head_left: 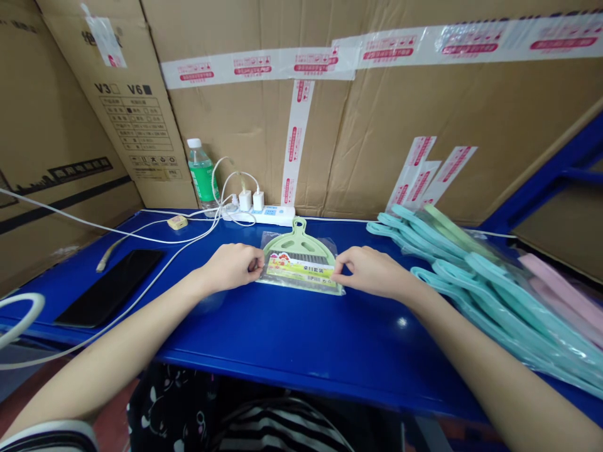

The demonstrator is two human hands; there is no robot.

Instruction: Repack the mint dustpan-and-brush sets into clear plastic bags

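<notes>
Striped clothing shows bottom centre; blue bench spans mid-frame, cardboard above; left hand and right hand pinch a bagged dustpan.

Even, fairly bright light falls on the table, seemingly from above, for I see a small white glare on its blue top, right of centre, and sharper shine on the tape and the bags, while the space under the front edge sinks into shade. Shadows on the table are soft and faint. Bold print on the box and the label reads clearly, though finer lettering smears, and toward the sides the view bends, the arms drawn out long toward the lower corners and the box leaning outward.
</notes>
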